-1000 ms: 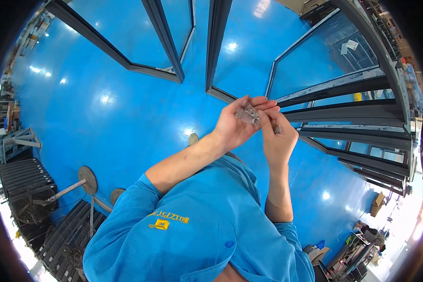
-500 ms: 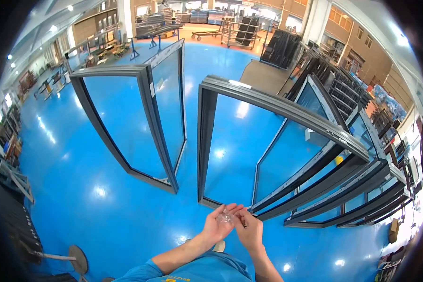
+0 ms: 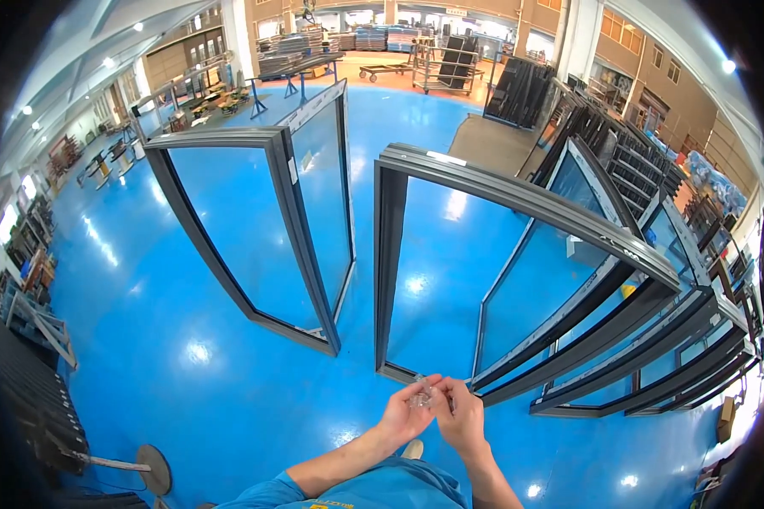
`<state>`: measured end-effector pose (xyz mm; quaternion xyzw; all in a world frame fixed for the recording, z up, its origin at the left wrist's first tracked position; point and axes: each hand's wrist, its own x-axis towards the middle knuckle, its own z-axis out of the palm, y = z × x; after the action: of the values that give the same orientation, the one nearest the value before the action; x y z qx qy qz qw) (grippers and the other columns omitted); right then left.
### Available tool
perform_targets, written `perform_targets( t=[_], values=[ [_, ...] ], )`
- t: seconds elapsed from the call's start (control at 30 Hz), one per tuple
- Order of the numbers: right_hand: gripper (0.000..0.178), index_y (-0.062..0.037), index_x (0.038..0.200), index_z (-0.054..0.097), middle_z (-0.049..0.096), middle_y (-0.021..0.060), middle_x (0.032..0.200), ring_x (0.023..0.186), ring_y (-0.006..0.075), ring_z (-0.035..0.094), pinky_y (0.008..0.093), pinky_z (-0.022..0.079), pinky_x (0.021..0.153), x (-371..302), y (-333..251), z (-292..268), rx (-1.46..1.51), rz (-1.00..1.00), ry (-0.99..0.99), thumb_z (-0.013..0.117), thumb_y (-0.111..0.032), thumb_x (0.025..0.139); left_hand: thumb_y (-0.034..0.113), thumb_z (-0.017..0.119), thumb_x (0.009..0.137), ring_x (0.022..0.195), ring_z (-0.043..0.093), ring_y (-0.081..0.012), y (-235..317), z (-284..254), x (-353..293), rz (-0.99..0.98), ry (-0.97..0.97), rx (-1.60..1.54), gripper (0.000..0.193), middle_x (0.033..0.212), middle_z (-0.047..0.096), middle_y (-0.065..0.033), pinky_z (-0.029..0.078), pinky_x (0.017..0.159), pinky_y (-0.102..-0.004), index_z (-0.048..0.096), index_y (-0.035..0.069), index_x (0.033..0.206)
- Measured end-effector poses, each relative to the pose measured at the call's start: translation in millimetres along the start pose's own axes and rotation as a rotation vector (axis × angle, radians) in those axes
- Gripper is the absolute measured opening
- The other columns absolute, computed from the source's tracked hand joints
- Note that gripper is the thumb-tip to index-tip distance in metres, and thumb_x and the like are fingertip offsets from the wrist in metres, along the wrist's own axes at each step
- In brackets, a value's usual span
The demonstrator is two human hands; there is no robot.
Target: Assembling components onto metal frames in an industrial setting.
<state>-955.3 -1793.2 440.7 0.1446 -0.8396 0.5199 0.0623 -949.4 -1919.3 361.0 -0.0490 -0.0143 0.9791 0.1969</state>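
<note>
My left hand (image 3: 404,416) is cupped palm up, low in the middle of the view. In it lie small clear pieces (image 3: 422,397) that look like plastic, too small to name. Close against it, my right hand (image 3: 463,420) is closed, its bent fingers near the clear pieces. Something small and dark shows by its fingertips, but I cannot make out what it is. Just beyond both hands stands a dark grey window frame (image 3: 526,193), upright on the floor, its lower edge partly behind my fingers.
To the left stands another dark frame with an open sash (image 3: 282,220). More glazed frames (image 3: 628,365) stand in a row at the right. A round metal base on a bar (image 3: 154,469) lies lower left. Racks and trolleys (image 3: 446,68) stand far back on the blue floor (image 3: 136,339).
The view has shifted a little, so the frames and hands sit slightly further right and lower. Both hands stay together; the right fingers are curled a bit differently over the left palm.
</note>
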Motion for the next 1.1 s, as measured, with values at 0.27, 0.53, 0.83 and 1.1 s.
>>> perform_targets(
  t=[0.27, 0.53, 0.83, 1.1],
  values=[
    [0.013, 0.0001, 0.100, 0.068, 0.063, 0.0048, 0.072, 0.058, 0.0111, 0.050, 0.0253, 0.042, 0.054, -4, -7, -6, -0.178, -0.194, -0.011, 0.067, -0.005, 0.088, 0.017, 0.044, 0.102, 0.112, 0.063, -0.0251, -8, 4, -6, -0.014, 0.044, -0.008, 0.030, 0.123, 0.066, -0.0147, 0.048, 0.102, -0.0347, 0.061, -0.001, 0.120],
    [0.017, -0.0038, 0.101, 0.072, 0.065, 0.0048, 0.071, 0.058, 0.0136, 0.051, 0.0281, 0.044, 0.054, 19, -8, -16, -0.038, 0.050, -0.139, 0.069, -0.013, 0.088, 0.015, 0.050, 0.098, 0.097, 0.069, -0.0223, -1, -6, 0, 0.016, 0.114, -0.022, 0.026, 0.106, 0.073, -0.0110, 0.054, 0.088, -0.0322, 0.066, 0.000, 0.112],
    [0.017, 0.0021, 0.105, 0.070, 0.067, 0.0050, 0.083, 0.070, 0.0100, 0.055, 0.0215, 0.044, 0.062, 19, -8, -24, 0.211, 0.231, -0.183, 0.059, -0.004, 0.094, 0.015, 0.047, 0.102, 0.099, 0.068, -0.0216, -7, 29, -5, 0.087, 0.197, 0.075, 0.029, 0.112, 0.068, -0.0139, 0.057, 0.088, -0.0301, 0.060, -0.004, 0.120],
    [0.015, 0.0038, 0.104, 0.069, 0.067, 0.0069, 0.084, 0.071, 0.0100, 0.056, 0.0210, 0.044, 0.062, 18, -5, -31, 0.202, 0.265, -0.199, 0.060, -0.003, 0.094, 0.016, 0.044, 0.102, 0.104, 0.068, -0.0239, -7, 32, -6, 0.057, 0.201, 0.108, 0.033, 0.117, 0.066, -0.0172, 0.056, 0.095, -0.0326, 0.056, -0.005, 0.125]
  ],
)
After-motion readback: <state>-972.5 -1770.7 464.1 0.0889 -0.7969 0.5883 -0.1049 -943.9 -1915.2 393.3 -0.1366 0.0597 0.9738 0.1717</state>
